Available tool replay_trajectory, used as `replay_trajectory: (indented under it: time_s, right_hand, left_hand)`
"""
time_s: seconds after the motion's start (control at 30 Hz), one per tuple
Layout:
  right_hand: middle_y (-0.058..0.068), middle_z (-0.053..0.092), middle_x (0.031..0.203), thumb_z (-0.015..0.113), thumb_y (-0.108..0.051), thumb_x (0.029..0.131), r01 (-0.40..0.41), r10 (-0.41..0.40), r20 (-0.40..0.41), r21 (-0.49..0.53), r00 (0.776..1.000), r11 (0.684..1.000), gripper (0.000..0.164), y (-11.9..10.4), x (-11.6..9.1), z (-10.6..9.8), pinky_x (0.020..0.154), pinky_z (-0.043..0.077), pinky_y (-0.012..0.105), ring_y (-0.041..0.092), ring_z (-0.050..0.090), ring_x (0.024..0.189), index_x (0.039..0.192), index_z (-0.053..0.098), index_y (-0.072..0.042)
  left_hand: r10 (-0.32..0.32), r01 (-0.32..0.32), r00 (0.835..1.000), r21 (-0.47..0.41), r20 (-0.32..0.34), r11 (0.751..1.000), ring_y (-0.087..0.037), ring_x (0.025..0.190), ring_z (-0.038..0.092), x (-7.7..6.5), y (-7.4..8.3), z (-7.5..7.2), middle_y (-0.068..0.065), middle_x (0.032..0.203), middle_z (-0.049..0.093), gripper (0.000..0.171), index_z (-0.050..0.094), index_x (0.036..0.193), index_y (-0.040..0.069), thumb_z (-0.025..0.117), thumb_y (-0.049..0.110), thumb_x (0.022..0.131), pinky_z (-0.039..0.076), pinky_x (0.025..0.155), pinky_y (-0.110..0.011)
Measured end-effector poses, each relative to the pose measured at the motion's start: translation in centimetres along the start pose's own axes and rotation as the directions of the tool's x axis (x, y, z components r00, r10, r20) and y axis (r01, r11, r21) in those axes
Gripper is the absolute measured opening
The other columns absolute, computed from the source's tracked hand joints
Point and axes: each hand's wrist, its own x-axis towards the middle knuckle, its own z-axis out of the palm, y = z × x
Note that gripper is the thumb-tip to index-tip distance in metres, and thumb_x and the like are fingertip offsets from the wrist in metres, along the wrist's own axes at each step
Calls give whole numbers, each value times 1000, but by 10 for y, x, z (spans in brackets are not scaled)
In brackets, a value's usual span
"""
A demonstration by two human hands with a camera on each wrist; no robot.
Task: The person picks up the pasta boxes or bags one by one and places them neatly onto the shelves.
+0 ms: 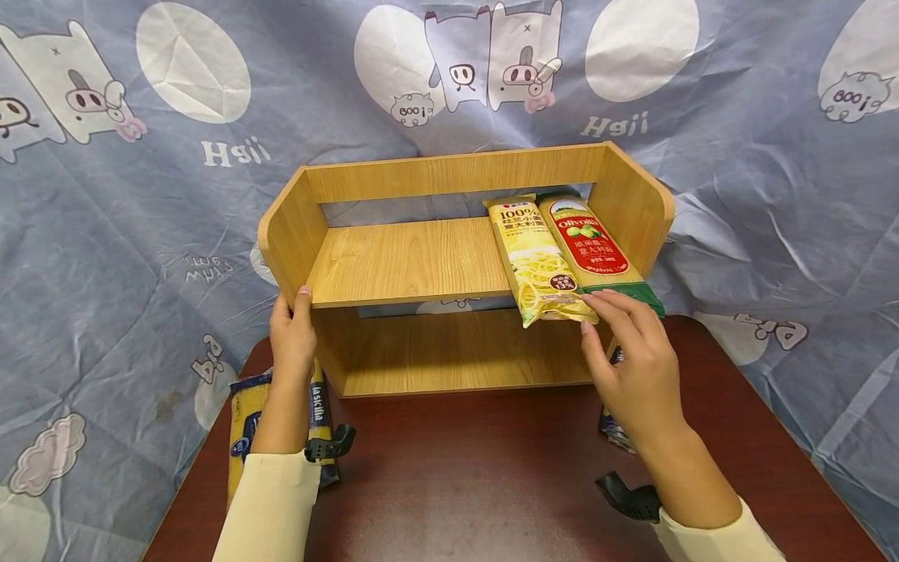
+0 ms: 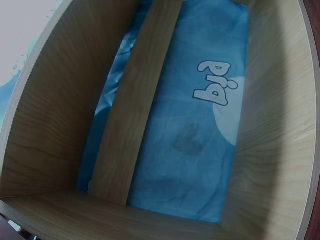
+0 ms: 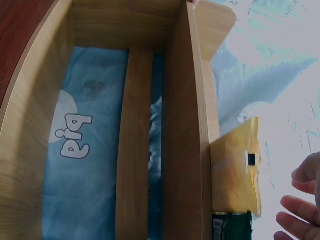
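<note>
A two-tier wooden shelf [image 1: 400, 257] stands on the table. My left hand [image 1: 292, 343] holds its left side, the thumb by the front edge of the upper board. On the right of the upper board lies a yellow pasta packet [image 1: 535, 261], its lower end jutting past the front edge. Beside it, against the right side panel, lies a red-labelled spaghetti packet [image 1: 590, 242] with a green end. My right hand [image 1: 635, 375] is in front of these packet ends, fingers loosely bent. In the right wrist view, a gap separates the fingers [image 3: 297, 217] from the yellow packet [image 3: 235, 175].
Yellow-and-blue pasta packets [image 1: 246, 414] lie on the dark red table [image 1: 449, 484] left of the shelf, partly behind my left arm. Another packet [image 1: 614, 425] is at the shelf's right, partly hidden by my right hand. A printed cloth [image 1: 449, 78] hangs behind.
</note>
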Motion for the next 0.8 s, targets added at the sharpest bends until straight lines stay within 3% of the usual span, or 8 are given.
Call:
replay_trajectory:
  time_s: [0.1, 0.23, 0.47, 0.8]
  right_hand:
    - [17, 67, 125, 73, 0, 86, -26, 26, -25, 3, 999, 1000, 38, 4, -1, -5, 107, 33, 10, 35, 61, 117, 124, 71, -5]
    - [20, 66, 124, 73, 2, 85, -66, 65, -59, -8, 996, 998, 39, 9, -4, -11, 104, 30, 6, 38, 60, 115, 123, 71, -3]
    - [23, 65, 123, 71, 3, 85, -137, 135, -111, -9, 985, 991, 40, 17, -12, -22, 104, 31, 7, 41, 59, 115, 125, 69, -2]
    - [21, 65, 124, 71, -8, 89, -227, 220, -147, -29, 964, 974, 40, 41, -31, -32, 107, 34, 11, 24, 58, 122, 129, 69, -9]
  left_hand:
    - [-5, 5, 1000, 0, 1, 1000, -28, 134, 51, 0, 0, 0, -14, 147, 53, 51, 47, 151, 22, 47, 45, 105, 37, 117, -45]
    - [1, -1, 1000, -4, 3, 1000, -28, 134, 50, 0, 0, 0, -14, 147, 53, 51, 47, 150, 22, 47, 44, 105, 36, 117, -45]
    - [5, -5, 1000, 4, 5, 1000, -28, 134, 51, -2, 1, 1, -14, 148, 53, 51, 47, 151, 21, 46, 45, 105, 37, 117, -46]
    - [-1, 1, 1000, 7, 0, 1000, -28, 132, 52, -1, 1, 0, -14, 144, 55, 51, 49, 149, 19, 46, 45, 105, 37, 116, -45]
